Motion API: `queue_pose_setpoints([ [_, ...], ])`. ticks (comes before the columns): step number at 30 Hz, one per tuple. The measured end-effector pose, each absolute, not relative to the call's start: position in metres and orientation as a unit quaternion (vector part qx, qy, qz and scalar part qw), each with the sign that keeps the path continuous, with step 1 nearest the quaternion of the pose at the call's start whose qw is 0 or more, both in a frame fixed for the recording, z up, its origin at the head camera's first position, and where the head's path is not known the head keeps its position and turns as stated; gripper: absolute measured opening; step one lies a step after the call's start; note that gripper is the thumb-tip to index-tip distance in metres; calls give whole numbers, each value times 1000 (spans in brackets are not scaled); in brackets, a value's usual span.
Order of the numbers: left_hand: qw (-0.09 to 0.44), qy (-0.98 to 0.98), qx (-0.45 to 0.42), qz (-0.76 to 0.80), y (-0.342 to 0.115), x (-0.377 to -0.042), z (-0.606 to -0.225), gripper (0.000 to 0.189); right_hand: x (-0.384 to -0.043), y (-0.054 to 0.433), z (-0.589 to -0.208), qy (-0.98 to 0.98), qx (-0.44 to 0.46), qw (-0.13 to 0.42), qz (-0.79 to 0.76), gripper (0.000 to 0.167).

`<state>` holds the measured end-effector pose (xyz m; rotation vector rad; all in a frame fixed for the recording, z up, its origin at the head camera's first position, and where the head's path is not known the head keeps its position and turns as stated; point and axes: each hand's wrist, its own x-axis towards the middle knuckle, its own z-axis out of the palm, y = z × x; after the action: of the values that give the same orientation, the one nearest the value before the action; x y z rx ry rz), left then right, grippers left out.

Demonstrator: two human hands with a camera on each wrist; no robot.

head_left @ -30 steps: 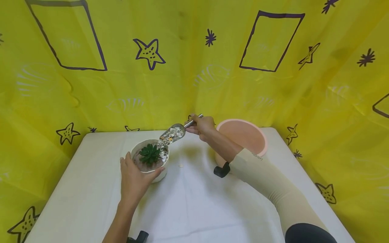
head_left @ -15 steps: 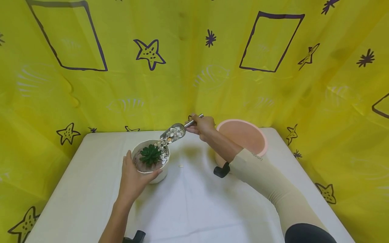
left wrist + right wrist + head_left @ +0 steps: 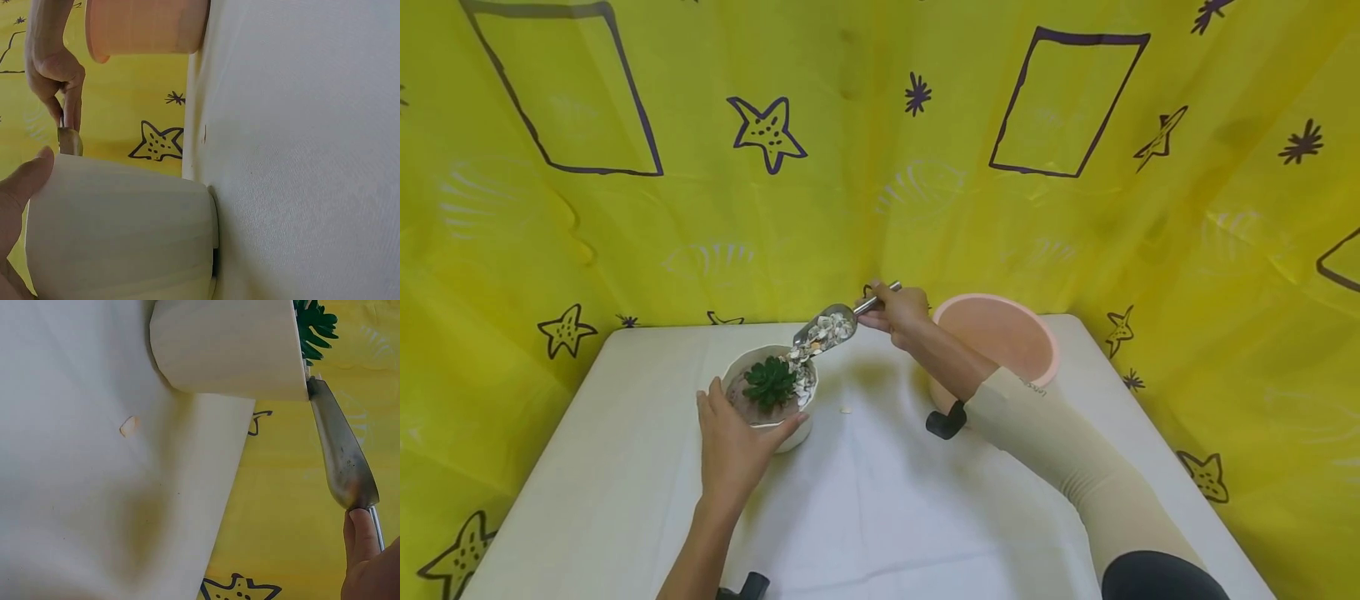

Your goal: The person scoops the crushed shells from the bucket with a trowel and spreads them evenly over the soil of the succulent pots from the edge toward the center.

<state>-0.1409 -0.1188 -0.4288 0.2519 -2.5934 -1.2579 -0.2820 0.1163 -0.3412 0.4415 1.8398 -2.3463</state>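
Left hand (image 3: pixel 735 446): spread wide, your thumb and fingers wrapped round the white pot (image 3: pixel 125 228) near its rim.
Right hand (image 3: pixel 906 312): closed snugly on the handle of the metal scoop (image 3: pixel 345 456).
White pot: standing on the desk (image 3: pixel 880 517), left of centre, and you've got the succulent (image 3: pixel 769 383) sitting inside.
Stone chips (image 3: pixel 831 325): in the scoop, and trailing off its lip down the pot's right-hand side, beside the leaves.
Watch out: tip that scoop too steeply and chips could rush out, bury leaves or hop the rim; loosen your left hand and a knock could shift the pot.
Stray chip (image 3: pixel 846 410): one's lying on the desk, just right of the pot.
Pink bucket (image 3: pixel 1000 329): behind your right forearm; its bottom is hidden.
Your views: head shows the scoop's load, right wrist only its underside; left wrist gives the pot's foot on the desk, but no succulent. Lip touching rim? Can't tell.
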Motion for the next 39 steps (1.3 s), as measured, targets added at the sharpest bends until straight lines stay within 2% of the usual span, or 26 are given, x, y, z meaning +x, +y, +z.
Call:
queue_pose_setpoints([
  [5, 118, -884, 55, -449, -127, -144, -432, 130, -283, 116, -342, 609, 142, 61, -778, 45],
  [13, 60, -882, 5, -468, -143, -148, -432, 130, -284, 116, -342, 614, 154, 57, -772, 44],
  [17, 56, -879, 1, -473, -143, -147, -433, 132, -285, 115, -342, 610, 154, 57, -775, 45],
  [27, 158, -882, 77, -437, -118, -139, -442, 140, -286, 114, -344, 610, 154, 58, -775, 37],
  [35, 185, -882, 70, -428, -115, -140, -443, 128, -287, 112, -344, 617, 144, 56, -772, 44],
  [39, 157, -879, 48, -448, -122, -142, -442, 127, -288, 112, -345, 612, 141, 48, -777, 38],
])
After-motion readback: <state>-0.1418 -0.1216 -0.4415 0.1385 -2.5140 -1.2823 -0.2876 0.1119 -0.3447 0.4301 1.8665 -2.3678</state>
